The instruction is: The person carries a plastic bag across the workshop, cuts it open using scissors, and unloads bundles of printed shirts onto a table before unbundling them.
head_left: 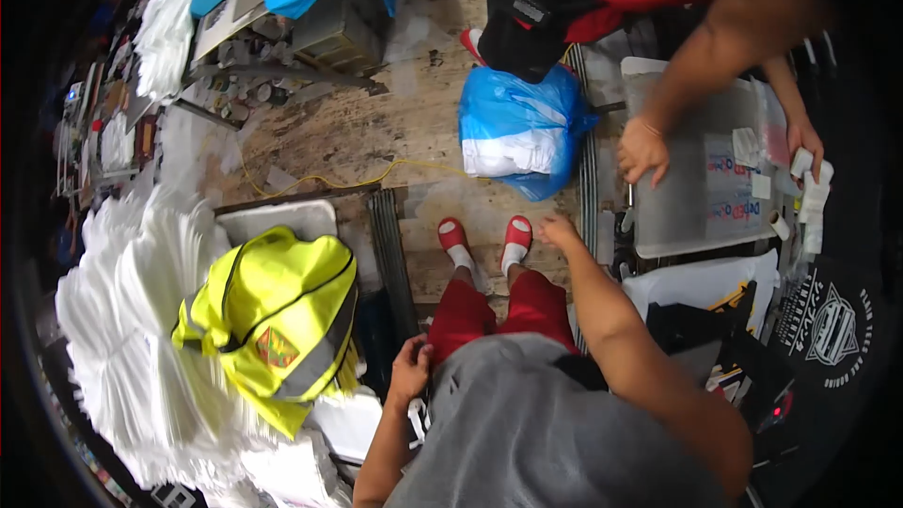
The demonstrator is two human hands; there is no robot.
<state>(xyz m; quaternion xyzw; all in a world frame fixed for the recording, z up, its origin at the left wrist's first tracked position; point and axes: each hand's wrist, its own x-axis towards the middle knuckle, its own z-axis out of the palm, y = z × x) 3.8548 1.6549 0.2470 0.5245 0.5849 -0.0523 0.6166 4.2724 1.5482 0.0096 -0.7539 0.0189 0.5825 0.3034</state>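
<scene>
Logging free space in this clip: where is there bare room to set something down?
Bare wooden floor shows left of the blue bag, beyond the yellow cord. It is crowded at left, with white cloth stacks and the yellow garment.

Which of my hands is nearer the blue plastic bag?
Right. Your right hand is out in front of you, a little short of the blue plastic bag; your left hand is by your hip, farther away.

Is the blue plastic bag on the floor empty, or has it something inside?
Not empty. The blue plastic bag bulges, and white material shows at its side. How full, I cannot tell.
</scene>
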